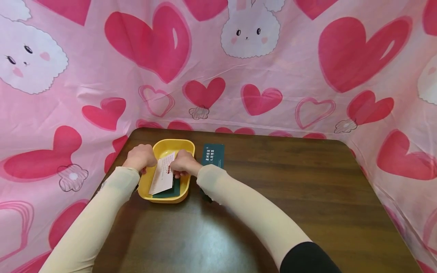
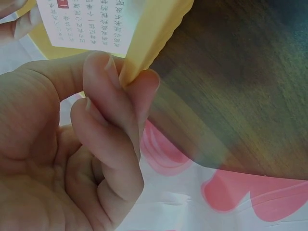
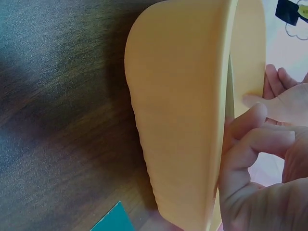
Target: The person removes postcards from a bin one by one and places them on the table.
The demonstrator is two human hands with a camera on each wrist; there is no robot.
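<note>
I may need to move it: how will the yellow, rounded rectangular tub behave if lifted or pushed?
The yellow, rounded rectangular tub is probably light for its size: its wall looks like thin plastic where the left hand pinches it. Pushed, it would likely slide rather than tip, being low and broad on the flat brown wood-grain table.

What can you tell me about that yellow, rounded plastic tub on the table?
The yellow, rounded plastic tub is an open-topped oblong with smooth walls, rounded corners and a thin rim; its lower outer edge looks wavy. It stands open side up towards the far left of the brown wood-grain table. The left hand pinches its rim, while the right hand reaches inside; whether that hand touches the tub is unclear. A pale printed paper card and a dark green flat item show inside.
</note>
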